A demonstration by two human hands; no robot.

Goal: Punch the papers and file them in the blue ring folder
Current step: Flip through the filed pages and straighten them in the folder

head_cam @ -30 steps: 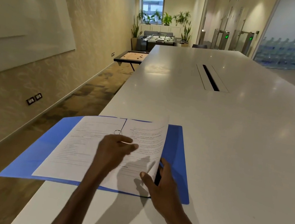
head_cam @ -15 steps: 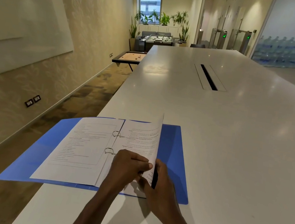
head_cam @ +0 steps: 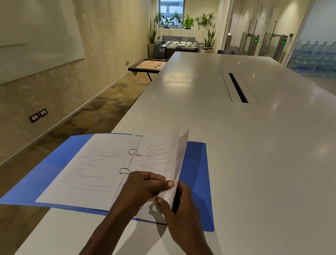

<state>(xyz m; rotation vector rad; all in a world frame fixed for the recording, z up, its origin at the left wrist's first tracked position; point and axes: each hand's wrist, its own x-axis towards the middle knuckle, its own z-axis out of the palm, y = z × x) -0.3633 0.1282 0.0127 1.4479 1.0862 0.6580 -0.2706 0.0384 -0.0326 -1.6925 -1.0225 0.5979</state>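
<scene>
Since the earlier frames, the left hand (head_cam: 143, 191) has slid from the middle of the page down to its near edge, and the sheet (head_cam: 163, 159) has risen from nearly flat to standing almost on edge. Both hands now meet at that lower edge: the left pinches it between thumb and fingers, the right hand (head_cam: 179, 209) grips it from the other side, thumb in front. A dark strip beside the right fingers may be only shadow; I cannot tell.

The folder (head_cam: 197, 174) lies open on the table (head_cam: 265, 162), its left cover overhanging the edge. Filed papers (head_cam: 94, 166) lie flat to the left of the rings (head_cam: 128, 161), and the lifted sheet appears threaded on them.

Paper is light, limp and tears easily at punched holes, so it wants turning gently, held by the outer edge and eased over the rings rather than pulled.
</scene>
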